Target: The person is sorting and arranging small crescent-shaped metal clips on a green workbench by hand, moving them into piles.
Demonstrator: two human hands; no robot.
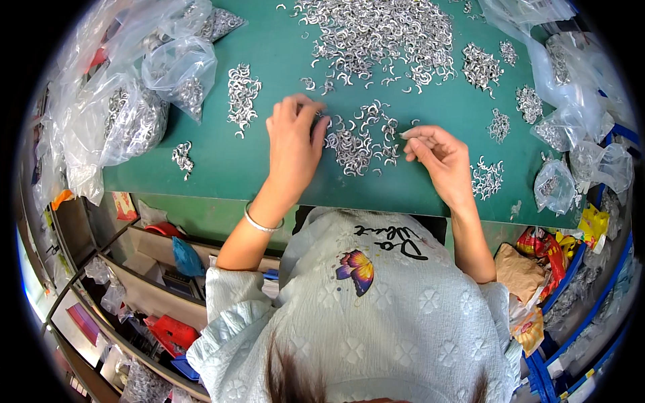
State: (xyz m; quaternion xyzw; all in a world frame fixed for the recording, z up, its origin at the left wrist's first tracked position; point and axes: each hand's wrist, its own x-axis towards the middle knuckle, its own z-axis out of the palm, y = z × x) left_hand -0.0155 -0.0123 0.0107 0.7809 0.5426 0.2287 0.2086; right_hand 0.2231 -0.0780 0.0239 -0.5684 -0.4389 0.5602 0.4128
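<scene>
Right hand (pixel 440 158): at the middle pile's right edge, fingers drawn together; I cannot tell whether they pinch a piece.
Left hand (pixel 293 141): at the opposite edge, fingers curled and blurred, grip unclear to me. This bracketing, I judge, keeps loose pieces within reach.
Middle pile (pixel 353 151): on the green counter (pixel 222 161), between the hands; silvery, curved, crescent-like metal bits, tangled.
Large heap (pixel 383 37): beyond, similar bits, probably set back for working room.

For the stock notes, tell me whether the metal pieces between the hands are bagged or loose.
Loose: the metal pieces lie scattered directly on the green tabletop, no bag around them.
</scene>
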